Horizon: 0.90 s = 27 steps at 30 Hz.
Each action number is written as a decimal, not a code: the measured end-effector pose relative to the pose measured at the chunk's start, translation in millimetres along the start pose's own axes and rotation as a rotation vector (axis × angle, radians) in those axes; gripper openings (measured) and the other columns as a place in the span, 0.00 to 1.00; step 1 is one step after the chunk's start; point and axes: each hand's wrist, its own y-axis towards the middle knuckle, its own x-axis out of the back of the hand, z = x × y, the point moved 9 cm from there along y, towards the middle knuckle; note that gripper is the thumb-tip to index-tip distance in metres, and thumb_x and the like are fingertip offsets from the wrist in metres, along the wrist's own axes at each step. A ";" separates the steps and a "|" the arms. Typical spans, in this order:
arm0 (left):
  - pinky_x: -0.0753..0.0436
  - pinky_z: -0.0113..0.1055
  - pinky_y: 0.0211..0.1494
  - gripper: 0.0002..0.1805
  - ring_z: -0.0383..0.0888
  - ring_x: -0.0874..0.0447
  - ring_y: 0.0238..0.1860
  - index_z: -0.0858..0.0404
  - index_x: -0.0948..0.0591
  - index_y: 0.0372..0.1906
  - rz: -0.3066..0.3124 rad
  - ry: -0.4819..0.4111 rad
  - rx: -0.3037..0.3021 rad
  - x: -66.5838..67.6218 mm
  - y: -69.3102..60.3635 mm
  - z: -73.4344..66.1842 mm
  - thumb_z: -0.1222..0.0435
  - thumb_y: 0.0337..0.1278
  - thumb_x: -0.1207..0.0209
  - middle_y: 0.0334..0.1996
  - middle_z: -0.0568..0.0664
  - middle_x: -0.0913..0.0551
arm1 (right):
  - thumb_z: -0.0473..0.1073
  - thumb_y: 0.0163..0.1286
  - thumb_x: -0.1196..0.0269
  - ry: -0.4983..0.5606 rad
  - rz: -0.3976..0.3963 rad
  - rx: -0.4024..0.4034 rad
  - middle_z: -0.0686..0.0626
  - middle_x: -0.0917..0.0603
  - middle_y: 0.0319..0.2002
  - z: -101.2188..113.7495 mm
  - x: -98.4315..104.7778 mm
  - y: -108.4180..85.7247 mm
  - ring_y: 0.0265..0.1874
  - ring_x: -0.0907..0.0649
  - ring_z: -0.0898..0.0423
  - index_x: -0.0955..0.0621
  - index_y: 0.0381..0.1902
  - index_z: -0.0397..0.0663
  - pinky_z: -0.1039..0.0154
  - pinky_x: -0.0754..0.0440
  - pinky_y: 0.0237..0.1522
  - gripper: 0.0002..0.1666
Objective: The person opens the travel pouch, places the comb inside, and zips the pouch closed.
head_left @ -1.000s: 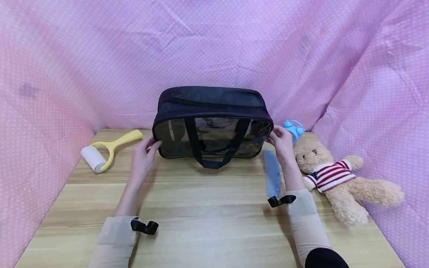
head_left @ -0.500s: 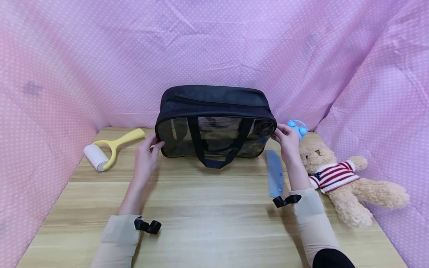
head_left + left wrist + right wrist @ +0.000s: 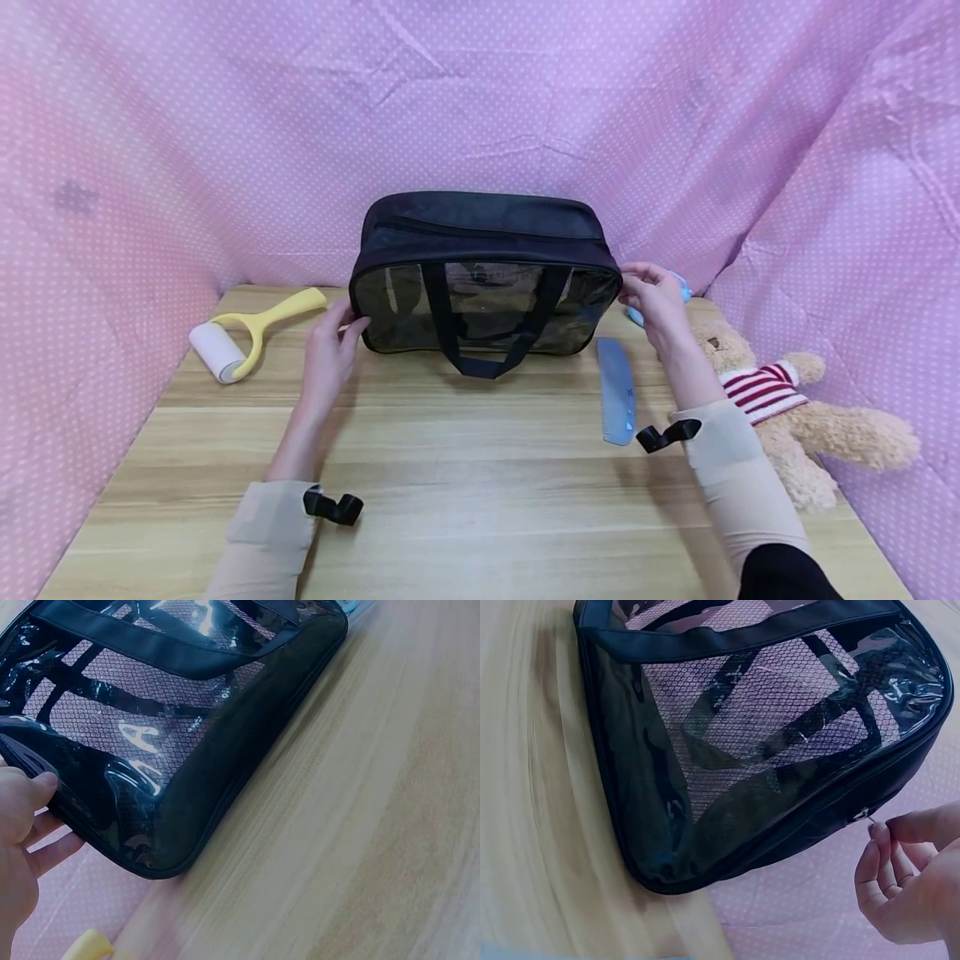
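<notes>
A black toiletry bag (image 3: 483, 218) with a see-through front panel stands upright at the back middle of the table, its strap handle (image 3: 480, 367) hanging down in front. My left hand (image 3: 327, 354) grips the bag's left edge, thumb on the front and fingers behind. At the other end, my right hand (image 3: 662, 312) pinches the small metal zipper pull (image 3: 863, 814) on the bag's side, as the right wrist view shows. Along the top runs the zipper (image 3: 450, 229), which looks closed. Mesh shows through the clear panel in both wrist views.
A lint roller (image 3: 255, 329) with a yellow handle lies at the left. Right of the bag lie a blue comb (image 3: 617, 392) and a teddy bear (image 3: 780, 408) in a striped sweater. My right hand mostly covers a blue alarm clock (image 3: 685, 287). Pink dotted cloth (image 3: 480, 100) hangs behind.
My right hand has risen from the bag's lower right side to the zipper pull, its forearm swinging right over the teddy bear. My left hand keeps its grip on the left edge.
</notes>
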 end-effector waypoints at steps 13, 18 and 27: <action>0.24 0.09 0.49 0.13 0.42 0.15 0.46 0.68 0.17 0.55 0.002 0.012 0.012 -1.0 -0.6 -0.7 0.73 0.68 0.38 0.46 0.64 0.12 | 0.27 0.69 0.37 -0.046 0.048 0.041 0.54 0.11 0.24 46.2 -9.5 3.0 0.22 0.13 0.63 0.13 0.35 0.44 0.72 0.15 0.27 0.09; 0.25 0.08 0.49 0.14 0.52 0.14 0.46 0.69 0.17 0.55 0.000 -0.003 0.003 -1.7 -0.1 -1.4 0.75 0.67 0.39 0.46 0.65 0.12 | 0.30 0.70 0.36 -0.167 0.037 0.038 0.56 0.11 0.25 65.2 -12.9 3.0 0.22 0.14 0.63 0.12 0.34 0.50 0.73 0.15 0.28 0.10; 0.24 0.08 0.48 0.12 0.48 0.15 0.45 0.70 0.16 0.53 -0.005 0.004 0.003 -0.9 -1.1 -2.7 0.75 0.67 0.39 0.45 0.64 0.12 | 0.36 0.73 0.37 -0.420 0.094 0.034 0.59 0.12 0.25 97.0 -31.5 5.8 0.24 0.14 0.65 0.14 0.36 0.54 0.73 0.15 0.30 0.07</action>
